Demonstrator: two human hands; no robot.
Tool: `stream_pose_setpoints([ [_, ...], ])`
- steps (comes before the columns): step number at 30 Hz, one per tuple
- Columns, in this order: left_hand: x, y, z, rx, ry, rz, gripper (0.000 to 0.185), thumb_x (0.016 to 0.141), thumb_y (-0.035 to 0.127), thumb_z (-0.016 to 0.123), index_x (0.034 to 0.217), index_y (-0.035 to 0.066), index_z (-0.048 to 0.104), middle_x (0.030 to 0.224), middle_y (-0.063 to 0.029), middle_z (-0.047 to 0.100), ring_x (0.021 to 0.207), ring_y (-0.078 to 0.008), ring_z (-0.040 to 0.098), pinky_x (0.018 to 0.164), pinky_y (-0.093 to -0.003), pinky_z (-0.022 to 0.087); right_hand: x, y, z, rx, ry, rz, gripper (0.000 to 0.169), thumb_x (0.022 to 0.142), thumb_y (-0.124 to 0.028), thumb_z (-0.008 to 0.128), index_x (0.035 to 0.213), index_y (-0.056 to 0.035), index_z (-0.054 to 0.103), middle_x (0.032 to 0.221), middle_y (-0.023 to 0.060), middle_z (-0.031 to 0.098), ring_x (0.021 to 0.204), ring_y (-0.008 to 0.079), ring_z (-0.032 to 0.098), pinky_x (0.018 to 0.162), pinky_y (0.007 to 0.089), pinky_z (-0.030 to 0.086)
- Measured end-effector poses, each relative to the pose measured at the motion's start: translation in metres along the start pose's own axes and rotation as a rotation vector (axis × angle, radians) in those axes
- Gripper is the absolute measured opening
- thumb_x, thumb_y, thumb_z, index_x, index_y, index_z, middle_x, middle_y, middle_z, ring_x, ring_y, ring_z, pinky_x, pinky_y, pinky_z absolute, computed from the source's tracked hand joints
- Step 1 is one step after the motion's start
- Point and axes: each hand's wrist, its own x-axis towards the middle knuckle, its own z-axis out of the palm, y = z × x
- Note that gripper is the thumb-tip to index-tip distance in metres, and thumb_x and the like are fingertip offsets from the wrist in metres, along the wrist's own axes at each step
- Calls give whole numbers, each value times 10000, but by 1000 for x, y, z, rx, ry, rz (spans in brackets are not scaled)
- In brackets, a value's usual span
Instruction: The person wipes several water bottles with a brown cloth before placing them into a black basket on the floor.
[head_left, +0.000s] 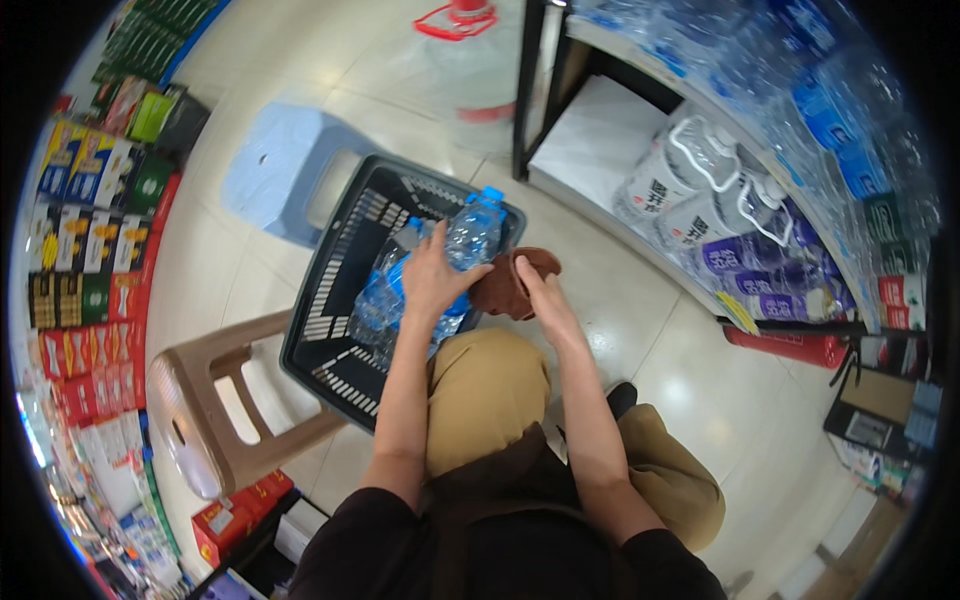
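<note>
A dark plastic shopping basket (300, 307) stands before me, tilted in view, with several clear water bottles (375, 300) inside. My left hand (433, 281) reaches over its near side and grips a blue-capped water bottle (474, 229), the bottle's upper part showing between fingers and thumb. My right hand (551, 300) holds a bunched brown cloth (504, 286) beside that bottle, at the basket's right edge. The left thumb tip lies close to the cloth; whether they touch I cannot tell. The lower part of the gripped bottle is partly hidden by my left hand.
A blue plastic stool (274, 169) and a brown one (202, 405) flank the basket. At right, a shelf (600, 142) bears large water jugs (675, 172) and purple-labelled bottles (750, 259). Boxed goods (97, 240) line the left. A red fire extinguisher (787, 346) lies under the shelf.
</note>
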Motion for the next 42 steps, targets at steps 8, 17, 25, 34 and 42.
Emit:
stream_pose_setpoints([
  [8, -23, -15, 8, -62, 51, -25, 904, 612, 453, 842, 1343, 56, 489, 1034, -226, 605, 920, -392, 612, 763, -451, 510, 4, 22, -2, 439, 47, 29, 544, 942, -449, 559, 1279, -24, 510, 1207, 90, 589, 1061, 177, 583, 910, 337, 463],
  [17, -26, -4, 20, -77, 185, 137, 860, 655, 225, 813, 1407, 83, 419, 1197, -233, 529, 1099, -390, 537, 881, -466, 466, -14, -23, -1, 589, -218, 11, 353, 992, -350, 512, 1199, -64, 526, 1172, 23, 599, 1023, 116, 581, 859, 312, 480],
  [25, 5, 35, -6, -263, -39, 199, 570, 745, 30, 699, 1290, 56, 536, 1334, -198, 498, 1194, -390, 507, 989, -419, 424, -36, -48, -14, -526, -54, -335, 263, 795, -176, 528, 834, 84, 505, 717, 284, 514, 705, 422, 525, 676, 462, 435],
  [34, 98, 185, 1, -638, -159, 492, 609, 763, 77, 708, 1329, 52, 487, 1350, -167, 505, 1229, -346, 511, 993, -396, 439, -82, -98, -86, -482, 143, -288, 265, 744, 7, 495, 1003, 36, 541, 842, 121, 539, 811, 165, 485, 702, 342, 437],
  [42, 132, 249, 70, -913, -399, 448, 1093, 579, 115, 868, 1462, 41, 227, 1401, -192, 437, 1302, -306, 447, 1050, -382, 410, -101, -95, -111, -776, 593, -596, 382, 758, 113, 470, 1096, -3, 605, 1100, 232, 595, 1053, 434, 525, 935, 423, 424],
])
